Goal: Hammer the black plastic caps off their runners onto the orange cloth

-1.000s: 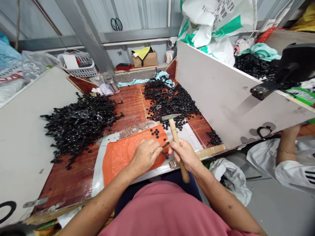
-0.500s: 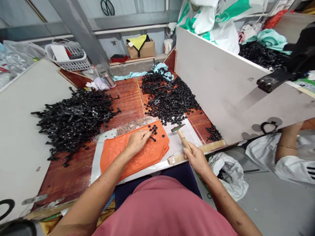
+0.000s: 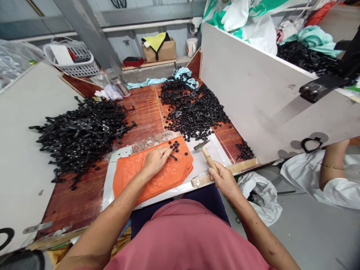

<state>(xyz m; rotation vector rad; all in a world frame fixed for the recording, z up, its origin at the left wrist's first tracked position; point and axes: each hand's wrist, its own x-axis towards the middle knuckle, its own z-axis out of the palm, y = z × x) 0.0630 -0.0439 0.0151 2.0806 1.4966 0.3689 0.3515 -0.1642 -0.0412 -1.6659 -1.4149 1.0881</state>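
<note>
My left hand (image 3: 155, 160) rests on an orange mat (image 3: 153, 176), its fingertips pinched on a small black part (image 3: 172, 155) beside a little cluster of black round pieces (image 3: 175, 145). My right hand (image 3: 223, 179) grips the wooden handle of a small hammer (image 3: 206, 152), whose metal head lies low over the white sheet right of the mat. A heap of long black parts (image 3: 81, 133) lies to the left. A heap of small black round parts (image 3: 194, 112) lies behind the mat.
Grey boards (image 3: 253, 82) wall in the wooden table (image 3: 146, 112) on both sides. A white basket (image 3: 70, 58), a metal flask (image 3: 116, 82), a cardboard box (image 3: 159, 48) and a mug (image 3: 192, 45) stand at the back. Another person's arm (image 3: 332, 165) shows at right.
My hands have parted: the left went forward onto the mat to the black pieces, and the right swung the hammer down and to the right. In the last half second, hardly anything moved.
</note>
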